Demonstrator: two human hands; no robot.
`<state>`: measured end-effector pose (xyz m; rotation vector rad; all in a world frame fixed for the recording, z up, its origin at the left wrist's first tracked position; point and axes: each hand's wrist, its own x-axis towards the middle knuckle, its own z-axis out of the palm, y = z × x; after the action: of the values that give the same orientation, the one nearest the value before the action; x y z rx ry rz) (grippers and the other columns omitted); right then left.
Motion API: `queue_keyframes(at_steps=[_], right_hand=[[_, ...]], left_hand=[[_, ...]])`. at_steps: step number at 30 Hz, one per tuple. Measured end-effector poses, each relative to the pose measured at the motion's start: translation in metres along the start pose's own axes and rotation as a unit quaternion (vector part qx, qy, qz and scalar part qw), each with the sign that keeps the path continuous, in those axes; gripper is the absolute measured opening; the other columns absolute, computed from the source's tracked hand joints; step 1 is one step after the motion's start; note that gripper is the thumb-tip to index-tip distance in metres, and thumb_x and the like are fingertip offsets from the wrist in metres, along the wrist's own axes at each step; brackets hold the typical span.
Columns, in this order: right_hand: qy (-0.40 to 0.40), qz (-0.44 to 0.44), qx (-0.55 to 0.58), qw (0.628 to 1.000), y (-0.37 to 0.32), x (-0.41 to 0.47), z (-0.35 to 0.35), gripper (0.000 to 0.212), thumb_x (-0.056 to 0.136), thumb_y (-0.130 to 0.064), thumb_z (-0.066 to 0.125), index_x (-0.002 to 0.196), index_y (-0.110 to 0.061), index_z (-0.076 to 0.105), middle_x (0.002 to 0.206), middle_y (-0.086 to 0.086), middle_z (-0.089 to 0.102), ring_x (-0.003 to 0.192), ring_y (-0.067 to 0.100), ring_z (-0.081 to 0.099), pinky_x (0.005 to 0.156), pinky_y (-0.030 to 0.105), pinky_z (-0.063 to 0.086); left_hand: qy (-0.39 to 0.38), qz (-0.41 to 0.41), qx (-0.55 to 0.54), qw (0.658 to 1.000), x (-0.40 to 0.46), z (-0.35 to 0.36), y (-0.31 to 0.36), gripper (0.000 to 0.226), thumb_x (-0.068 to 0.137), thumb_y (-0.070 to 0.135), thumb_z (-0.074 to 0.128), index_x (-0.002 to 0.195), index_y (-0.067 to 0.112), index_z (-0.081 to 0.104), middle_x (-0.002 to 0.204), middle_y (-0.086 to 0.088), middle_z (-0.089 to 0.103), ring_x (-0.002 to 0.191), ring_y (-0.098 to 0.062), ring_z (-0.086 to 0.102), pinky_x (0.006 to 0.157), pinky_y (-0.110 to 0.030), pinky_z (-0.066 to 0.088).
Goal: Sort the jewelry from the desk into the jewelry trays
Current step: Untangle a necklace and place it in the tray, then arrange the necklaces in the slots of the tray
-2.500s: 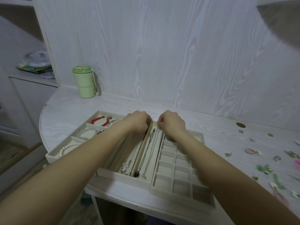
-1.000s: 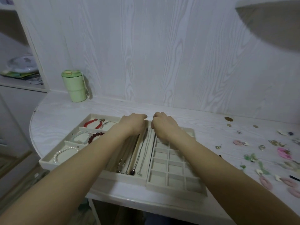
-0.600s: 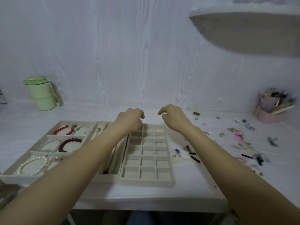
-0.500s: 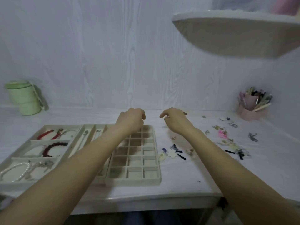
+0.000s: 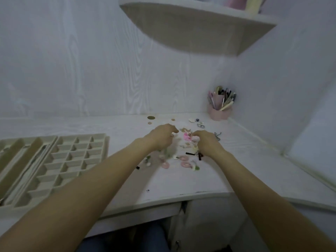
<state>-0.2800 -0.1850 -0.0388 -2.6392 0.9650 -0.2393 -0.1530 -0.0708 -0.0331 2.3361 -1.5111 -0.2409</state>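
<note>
Grid tray (image 5: pixel 72 160) far left on surface (image 5: pixel 236 170), cells bare. Left hand (image 5: pixel 161 137) and right hand (image 5: pixel 205 142) hover over scattered jewelry (image 5: pixel 183 160), fingers loosely curled; whether either holds anything, cannot tell. Advice: pinch one small piece at a time, matching pairs together, then carry to a cell.

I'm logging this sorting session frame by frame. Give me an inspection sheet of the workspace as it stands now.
Surface: white wood-grain desk, edge chipped dark in spots.
Job's things: grid tray looks empty; slotted tray to its left holds chains; loose jewelry scattered mid-desk.
Clutter: pink pen cup in the corner; coins near the wall.
Hands: left hand and right hand over the jewelry, fingers curled; grasp blurred.
Cables: nothing seen.
Surroundings: shelf overhead, panelled walls.
</note>
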Motion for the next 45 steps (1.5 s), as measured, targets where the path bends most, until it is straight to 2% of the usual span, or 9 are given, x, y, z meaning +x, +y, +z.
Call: queue_keyframes(at_steps=[7,9,12,19,22,30,36,41,45], right_hand=[[-0.039,0.003,0.074,0.996,0.049,0.016,0.009,0.048,0.095,-0.017,0.053,0.141,-0.012,0.043,0.146,0.009,0.042,0.133,0.025,0.040,0.105,0.028,0.031],[-0.040,-0.029,0.075,0.996,0.053,0.019,0.012,0.047,0.089,-0.024,0.063,0.134,-0.015,0.053,0.136,0.009,0.053,0.125,0.025,0.048,0.095,0.027,0.037],[-0.014,-0.031,0.104,0.994,0.056,0.026,0.013,0.036,0.084,-0.020,0.071,0.118,-0.011,0.066,0.113,0.008,0.063,0.104,0.020,0.057,0.073,0.021,0.036],[-0.041,0.012,0.142,0.989,0.058,0.035,0.001,0.013,0.078,-0.008,0.075,0.089,-0.003,0.070,0.082,0.004,0.061,0.075,0.011,0.054,0.056,0.012,0.037],[-0.049,0.004,0.148,0.988,0.056,0.033,0.000,0.003,0.082,-0.001,0.068,0.083,-0.001,0.072,0.082,0.007,0.064,0.079,0.013,0.056,0.058,0.014,0.039],[-0.004,-0.014,0.105,0.994,0.059,0.029,0.008,0.022,0.090,0.000,0.050,0.080,-0.012,0.065,0.097,0.013,0.067,0.076,0.017,0.055,0.055,0.018,0.038],[-0.076,-0.036,0.154,0.985,0.064,0.023,0.000,0.011,0.084,-0.012,0.069,0.078,-0.012,0.060,0.068,-0.007,0.057,0.067,0.007,0.052,0.055,0.016,0.036],[-0.056,-0.018,0.141,0.988,0.059,0.024,0.003,0.029,0.085,-0.007,0.067,0.063,-0.018,0.052,0.066,-0.007,0.052,0.061,0.001,0.045,0.050,0.010,0.033],[-0.058,-0.002,0.156,0.986,0.058,0.026,0.005,0.019,0.086,-0.006,0.065,0.076,-0.017,0.054,0.076,-0.004,0.052,0.074,0.012,0.050,0.053,0.016,0.032]], left_hand=[[-0.122,-0.002,0.042,0.992,0.040,0.038,0.022,0.061,0.092,0.015,0.042,0.149,0.029,0.022,0.154,-0.006,0.025,0.135,-0.029,0.033,0.107,-0.035,0.031],[-0.139,0.021,0.062,0.988,0.044,0.043,0.025,0.054,0.097,0.021,0.041,0.148,0.029,0.024,0.147,-0.009,0.035,0.130,-0.029,0.039,0.104,-0.035,0.033],[-0.100,0.057,0.074,0.991,0.049,0.047,0.024,0.045,0.097,0.022,0.044,0.141,0.022,0.042,0.134,-0.009,0.051,0.119,-0.028,0.050,0.098,-0.038,0.042],[-0.009,0.033,0.029,0.999,0.055,0.040,0.018,0.027,0.092,0.013,0.058,0.118,0.011,0.064,0.119,-0.007,0.062,0.108,-0.019,0.057,0.083,-0.017,0.036],[0.002,0.014,0.021,1.000,0.059,0.042,0.019,0.024,0.091,0.013,0.060,0.114,0.011,0.064,0.117,-0.008,0.061,0.106,-0.020,0.056,0.079,-0.017,0.035],[-0.009,-0.045,0.014,0.999,0.063,0.048,0.026,0.020,0.092,0.015,0.056,0.107,0.003,0.060,0.112,-0.015,0.061,0.102,-0.028,0.057,0.081,-0.030,0.044],[0.003,-0.068,-0.039,0.997,0.059,0.041,0.024,0.020,0.090,0.011,0.060,0.106,0.000,0.065,0.110,-0.016,0.065,0.098,-0.026,0.058,0.077,-0.025,0.042],[0.013,-0.086,-0.081,0.993,0.056,0.040,0.020,0.020,0.093,0.015,0.058,0.105,0.001,0.065,0.109,-0.014,0.066,0.095,-0.024,0.058,0.075,-0.024,0.041],[0.014,-0.090,-0.084,0.992,0.053,0.039,0.018,0.022,0.094,0.017,0.055,0.106,0.002,0.066,0.108,-0.015,0.067,0.090,-0.023,0.059,0.078,-0.026,0.044]])
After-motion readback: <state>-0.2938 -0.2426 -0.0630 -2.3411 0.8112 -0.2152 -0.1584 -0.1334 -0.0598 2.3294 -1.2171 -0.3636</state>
